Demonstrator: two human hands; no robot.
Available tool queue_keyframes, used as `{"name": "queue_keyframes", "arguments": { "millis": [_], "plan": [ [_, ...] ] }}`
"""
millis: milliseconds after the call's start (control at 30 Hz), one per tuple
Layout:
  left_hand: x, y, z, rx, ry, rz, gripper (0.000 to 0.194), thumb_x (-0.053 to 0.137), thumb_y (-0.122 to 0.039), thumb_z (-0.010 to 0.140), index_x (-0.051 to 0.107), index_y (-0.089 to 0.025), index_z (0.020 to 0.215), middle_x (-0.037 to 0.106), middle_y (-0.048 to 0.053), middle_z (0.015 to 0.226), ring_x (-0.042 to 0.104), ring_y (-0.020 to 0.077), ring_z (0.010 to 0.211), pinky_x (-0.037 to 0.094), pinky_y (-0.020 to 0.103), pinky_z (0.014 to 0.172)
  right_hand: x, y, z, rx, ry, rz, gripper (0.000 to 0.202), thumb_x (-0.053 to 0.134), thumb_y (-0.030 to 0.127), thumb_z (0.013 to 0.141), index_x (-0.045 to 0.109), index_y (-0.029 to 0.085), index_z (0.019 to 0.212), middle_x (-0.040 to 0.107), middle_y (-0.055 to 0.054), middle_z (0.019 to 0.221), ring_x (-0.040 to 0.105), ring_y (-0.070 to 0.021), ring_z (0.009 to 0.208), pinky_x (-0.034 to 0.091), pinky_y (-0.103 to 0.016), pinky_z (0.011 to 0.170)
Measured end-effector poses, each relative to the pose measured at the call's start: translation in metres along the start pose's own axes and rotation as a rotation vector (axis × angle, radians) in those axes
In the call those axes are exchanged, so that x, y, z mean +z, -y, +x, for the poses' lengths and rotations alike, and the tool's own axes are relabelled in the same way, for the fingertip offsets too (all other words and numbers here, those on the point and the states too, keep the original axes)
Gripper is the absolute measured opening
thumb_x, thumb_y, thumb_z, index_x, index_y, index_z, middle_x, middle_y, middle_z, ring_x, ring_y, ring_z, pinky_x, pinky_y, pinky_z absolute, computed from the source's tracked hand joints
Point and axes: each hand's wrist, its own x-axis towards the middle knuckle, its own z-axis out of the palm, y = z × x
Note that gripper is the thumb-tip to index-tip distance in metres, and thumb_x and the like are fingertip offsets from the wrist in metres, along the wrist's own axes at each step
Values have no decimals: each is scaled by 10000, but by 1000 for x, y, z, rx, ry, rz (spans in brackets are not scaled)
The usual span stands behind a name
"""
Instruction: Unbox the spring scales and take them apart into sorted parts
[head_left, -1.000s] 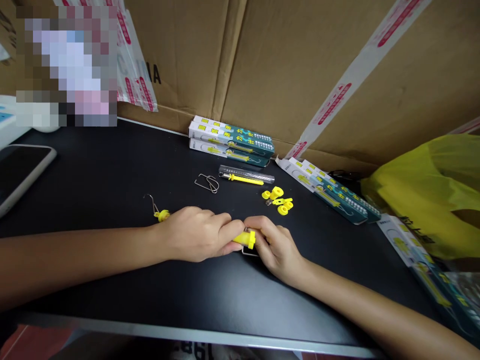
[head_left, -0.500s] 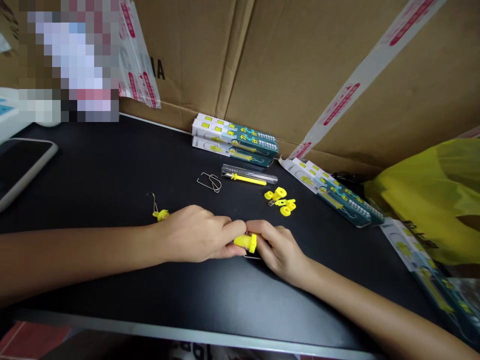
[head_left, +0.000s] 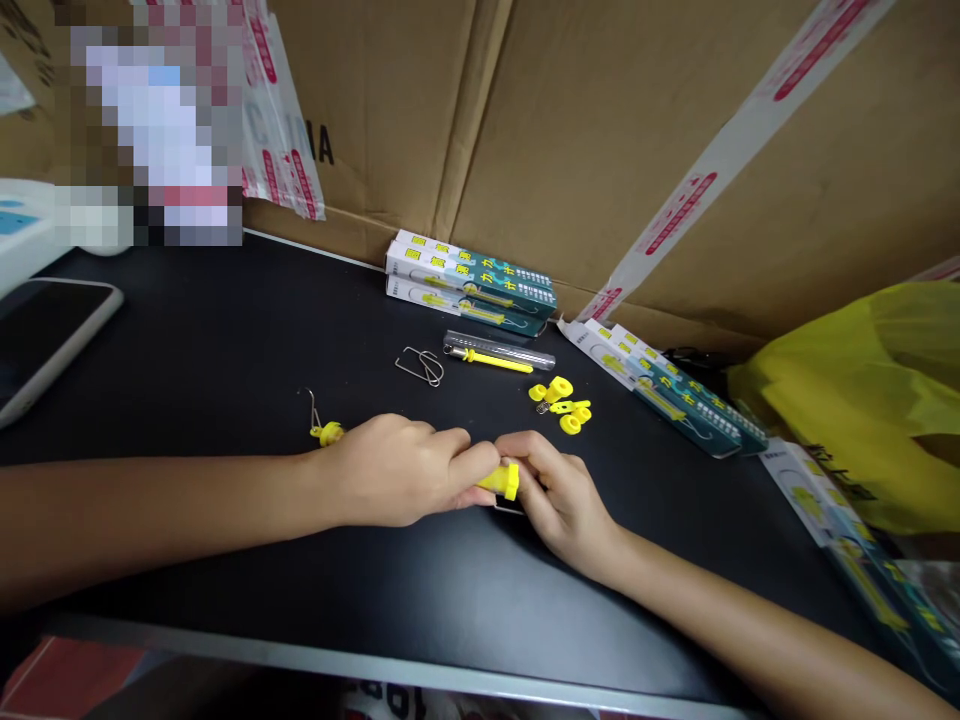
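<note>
My left hand (head_left: 409, 470) is closed around a tube spring scale, whose middle lies hidden in the fist. Out of the thumb side sticks its yellow end cap (head_left: 504, 482); behind the wrist side, a yellow end piece (head_left: 328, 433) with a thin metal hook (head_left: 313, 408) shows. My right hand (head_left: 566, 500) is closed with its fingertips at the yellow cap. A bent metal wire (head_left: 510, 507) shows just below the cap, between the right fingers, mostly covered by them.
Beyond my hands lie wire hooks (head_left: 421, 366), a clear tube (head_left: 499, 350), a yellow rod (head_left: 501, 360) and small yellow parts (head_left: 570, 408). Printed boxes (head_left: 469, 285) stand against the cardboard (head_left: 600, 120). A phone (head_left: 52, 335) lies left; a yellow bag (head_left: 862, 400) sits right.
Both hands and the spring scale appear slightly farther right, partly because the view shifted. The grips look much the same, with the right fingertips still at the yellow cap.
</note>
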Motion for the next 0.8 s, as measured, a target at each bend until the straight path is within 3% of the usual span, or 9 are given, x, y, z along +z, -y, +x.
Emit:
{"name": "queue_keyframes", "arguments": {
  "millis": [167,300,433,600,800],
  "plan": [
    [0,0,0,54,-139,130,266,339,-414,974,492,-200,938,539,-47,632,527,112,488,273,276,434,-2,3,4,78,21,76,95,384,213,956,474,226,983,535,32,709,483,-85,554,386,-200,530],
    [-4,-1,1,94,-229,105,274,372,-443,960,509,-208,937,537,-56,630,494,107,484,280,282,443,-2,2,6,110,-13,121,95,391,231,960,483,221,982,563,15,778,520,-89,611,407,-202,569],
    [0,5,0,11,-208,127,283,365,-425,962,527,-197,921,549,-44,640,514,117,523,283,290,453,-2,2,5,97,13,96,113,397,218,956,496,223,1010,570,31,740,505,-80,577,399,-199,566],
    [7,9,-1,16,-219,121,261,416,-418,935,538,-199,863,535,-44,605,497,111,512,261,274,459,-3,-2,6,231,-43,-32,200,430,249,943,547,225,1103,522,46,631,462,-89,495,367,-218,502],
    [8,9,0,27,-178,90,235,479,-399,903,552,-194,816,540,-27,629,506,134,561,277,280,482,-9,1,10,241,54,-240,406,474,242,903,453,237,1309,530,35,659,508,-109,536,385,-223,501]
  ]
}}
